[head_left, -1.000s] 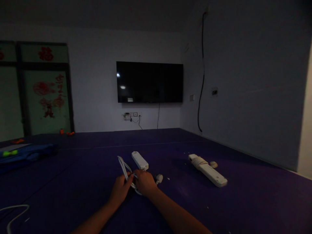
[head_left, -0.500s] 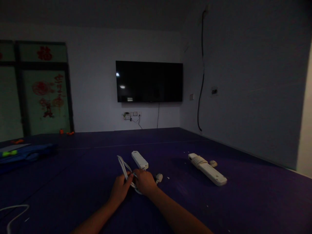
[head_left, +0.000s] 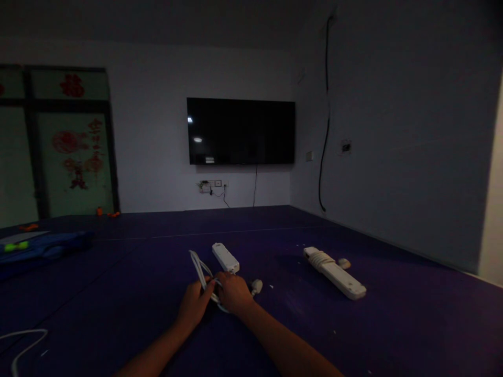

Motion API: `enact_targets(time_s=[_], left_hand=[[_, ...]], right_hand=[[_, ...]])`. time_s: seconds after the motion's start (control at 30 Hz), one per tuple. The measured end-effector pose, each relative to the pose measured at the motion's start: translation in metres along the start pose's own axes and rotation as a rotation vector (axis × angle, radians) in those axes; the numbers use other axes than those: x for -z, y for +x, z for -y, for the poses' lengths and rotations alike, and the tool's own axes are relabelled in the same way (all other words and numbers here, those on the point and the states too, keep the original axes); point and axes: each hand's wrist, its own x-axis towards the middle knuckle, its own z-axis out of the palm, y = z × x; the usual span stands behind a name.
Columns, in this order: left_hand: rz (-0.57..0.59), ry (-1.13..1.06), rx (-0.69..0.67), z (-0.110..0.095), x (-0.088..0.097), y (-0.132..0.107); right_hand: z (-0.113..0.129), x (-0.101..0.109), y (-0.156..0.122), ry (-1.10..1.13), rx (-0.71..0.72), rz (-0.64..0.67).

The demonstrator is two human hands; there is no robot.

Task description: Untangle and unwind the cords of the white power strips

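On the dim purple floor [head_left: 118,293] at lower centre, the left hand [head_left: 194,302] and right hand [head_left: 234,293] stay clamped together on the white cord [head_left: 199,268], nothing shifted, beside its power strip [head_left: 225,257]

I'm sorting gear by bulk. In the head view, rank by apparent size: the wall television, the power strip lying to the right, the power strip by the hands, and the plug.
1. Television
2. Right power strip
3. Power strip by the hands, though it lies farther off and foreshortened, so this is unsure
4. Plug
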Motion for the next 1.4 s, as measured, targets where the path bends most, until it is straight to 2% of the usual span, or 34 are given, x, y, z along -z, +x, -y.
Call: enact_targets(time_s=[0.37, 0.87, 1.13, 1.4], left_hand=[[0.038, 0.006, 0.014, 0.0006, 0.0013, 0.0005], [0.024, 0.007, 0.004, 0.0062, -0.0002, 0.0017], [0.025, 0.011, 0.014, -0.0009, 0.0018, -0.0001], [0.041, 0.007, -0.002, -0.0026, 0.0022, -0.0002]], right_hand=[[-0.0019, -0.0047, 0.0009, 0.004, 0.006, -0.008], [-0.0001, -0.0008, 0.0000, -0.011, 0.000, 0.000], [0.0014, 0.0027, -0.0005, -0.013, -0.009, 0.003], [-0.0002, -0.0024, 0.0007, -0.017, -0.004, -0.001]])
